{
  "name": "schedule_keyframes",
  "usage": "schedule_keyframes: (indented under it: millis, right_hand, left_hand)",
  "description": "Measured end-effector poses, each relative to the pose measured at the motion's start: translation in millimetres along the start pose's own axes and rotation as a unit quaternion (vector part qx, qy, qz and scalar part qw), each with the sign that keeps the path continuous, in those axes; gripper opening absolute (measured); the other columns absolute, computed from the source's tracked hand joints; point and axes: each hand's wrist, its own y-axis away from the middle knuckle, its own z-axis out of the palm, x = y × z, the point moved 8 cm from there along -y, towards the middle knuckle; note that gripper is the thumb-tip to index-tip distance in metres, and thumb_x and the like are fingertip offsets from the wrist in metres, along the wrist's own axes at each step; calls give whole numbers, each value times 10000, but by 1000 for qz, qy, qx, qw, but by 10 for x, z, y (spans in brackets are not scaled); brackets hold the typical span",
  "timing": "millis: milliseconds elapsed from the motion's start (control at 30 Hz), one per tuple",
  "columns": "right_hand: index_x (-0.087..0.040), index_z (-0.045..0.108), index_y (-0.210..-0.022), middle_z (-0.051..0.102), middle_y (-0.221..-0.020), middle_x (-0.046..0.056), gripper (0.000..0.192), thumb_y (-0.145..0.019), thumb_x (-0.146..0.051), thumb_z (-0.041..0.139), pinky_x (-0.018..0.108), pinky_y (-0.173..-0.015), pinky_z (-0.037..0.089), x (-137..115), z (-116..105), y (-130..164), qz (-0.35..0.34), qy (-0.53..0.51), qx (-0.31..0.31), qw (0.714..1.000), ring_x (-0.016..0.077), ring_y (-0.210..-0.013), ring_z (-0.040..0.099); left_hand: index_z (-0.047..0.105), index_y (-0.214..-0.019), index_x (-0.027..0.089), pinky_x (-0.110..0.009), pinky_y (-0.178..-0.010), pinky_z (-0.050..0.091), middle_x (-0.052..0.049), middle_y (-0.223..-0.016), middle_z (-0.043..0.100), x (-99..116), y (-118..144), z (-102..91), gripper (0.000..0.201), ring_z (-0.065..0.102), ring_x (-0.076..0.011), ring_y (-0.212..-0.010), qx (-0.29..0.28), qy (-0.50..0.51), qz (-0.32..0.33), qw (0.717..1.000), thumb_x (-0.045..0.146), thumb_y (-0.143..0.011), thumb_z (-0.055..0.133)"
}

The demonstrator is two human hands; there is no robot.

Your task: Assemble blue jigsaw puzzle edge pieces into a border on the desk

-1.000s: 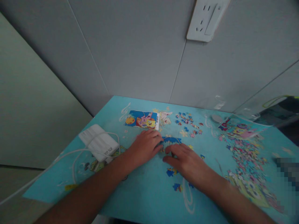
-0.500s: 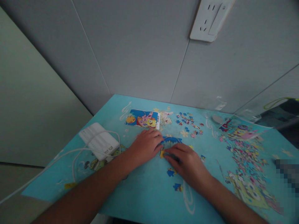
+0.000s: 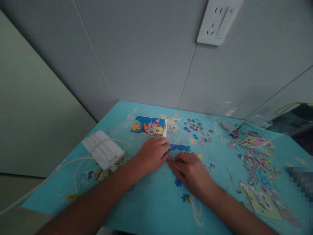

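Observation:
Close to the middle of the table, a partly joined jigsaw puzzle (image 3: 179,148) shows a blue strip between my two hands. My left hand (image 3: 154,151) rests at its left side, fingers bent and close together, the tips against the puzzle's edge. Thumb and forefinger of my right hand (image 3: 193,171) pinch at a small yellow puzzle piece (image 3: 168,164), mostly covered by the fingertips. Just below lies a loose blue piece (image 3: 178,182), partly under the right hand. Nearer me is a blue and yellow piece (image 3: 186,198), and another small piece (image 3: 212,167) lies right of the hand.
A cartoon picture card (image 3: 149,125) lies behind my left hand. Loose pieces (image 3: 194,125) are scattered at the back, with a larger heap (image 3: 259,163) at right beside a plastic-wrapped picture (image 3: 254,135). A white power bank (image 3: 102,150) with a cable (image 3: 77,173) sits at left.
My right hand has shifted slightly left, its fingertips now down at the yellow piece beside the left hand's fingers. The left hand stays in place.

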Motion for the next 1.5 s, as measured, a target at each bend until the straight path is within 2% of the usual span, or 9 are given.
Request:
schedule_keyframes:
  millis: [233, 667, 767, 900, 967, 1033, 1133, 1267, 1500]
  right_hand:
    - [-264, 729, -1090, 657, -890, 49, 211, -977, -213, 558, 367, -753, 457, 16, -12, 14, -24, -1, -11, 1000, 200, -837, 601]
    - [-193, 707, -991, 619, -893, 59, 193, -986, -180, 515, 326, -748, 460, -27, 66, 79, -6, -19, -25, 999, 174, -817, 574]
    - [-187, 715, -980, 618, -902, 68, 191, -964, -152, 528, 346, -777, 472, -64, 35, 90, -11, -13, -28, 999, 188, -841, 577]
    - [-218, 710, -1124, 638, -941, 78, 248, -966, -183, 521, 368, -800, 497, -75, -128, 115, -26, -64, -12, 998, 203, -874, 600]
    - [-232, 684, -1199, 655, -969, 77, 283, -986, -220, 498, 346, -814, 512, 87, -308, 148, 2, -136, 24, 990, 191, -892, 616]
    - [-231, 666, -1234, 680, -988, 78, 308, -1005, -236, 461, 329, -803, 524, 427, -530, 220, 77, -177, 90, 977, 185, -887, 631]
    - [-218, 687, -1195, 709, -1049, 85, 294, -988, -297, 495, 311, -719, 524, 1013, -804, 412, 207, -133, 171, 954, 186, -822, 635]
    - [-220, 734, -1105, 737, -976, 66, 267, -951, -296, 530, 319, -697, 507, 1370, -798, 516, 244, -74, 99, 962, 181, -750, 643]
    - [-234, 744, -919, 738, -912, 27, 151, -901, -237, 595, 299, -726, 507, 1239, -606, 532, 215, -113, -33, 970, 169, -766, 665]
  left_hand:
    - [646, -1200, 240, -443, -1013, 418, -55, -1172, 628, -2, 29, -32, 294, 532, -252, -1152, -18, 24, 16, 999, 280, -910, 626]
    - [644, -1197, 251, -450, -1004, 424, -61, -1186, 619, -16, 29, -37, 290, 535, -256, -1144, -15, 24, 13, 1000, 337, -923, 610]
    - [644, -1186, 247, -444, -1002, 429, -54, -1182, 622, -27, 21, -18, 281, 539, -250, -1133, -20, 22, 9, 1000, 319, -915, 626]
    - [649, -1173, 247, -440, -1012, 427, -50, -1193, 622, -26, 11, -8, 273, 533, -249, -1152, -22, 21, 10, 1000, 310, -908, 639]
    - [648, -1172, 247, -446, -1016, 425, -56, -1198, 623, -25, 10, -12, 269, 535, -252, -1155, -18, 17, 13, 1000, 327, -916, 629]
    - [644, -1178, 243, -454, -1016, 424, -63, -1201, 624, -27, 10, -9, 281, 542, -255, -1146, -15, 12, 15, 1000, 355, -922, 619]
    - [640, -1182, 245, -466, -1011, 425, -65, -1213, 621, -39, 13, 13, 291, 543, -261, -1142, -16, 6, 18, 1000, 372, -921, 616]
    - [627, -1201, 258, -476, -1005, 426, -61, -1228, 616, -64, 15, 52, 313, 540, -266, -1150, -24, -2, 14, 1000, 391, -918, 616]
    - [632, -1192, 245, -480, -1023, 415, -55, -1230, 619, -102, 12, 80, 335, 543, -262, -1151, -28, -2, 10, 1000, 428, -912, 625]
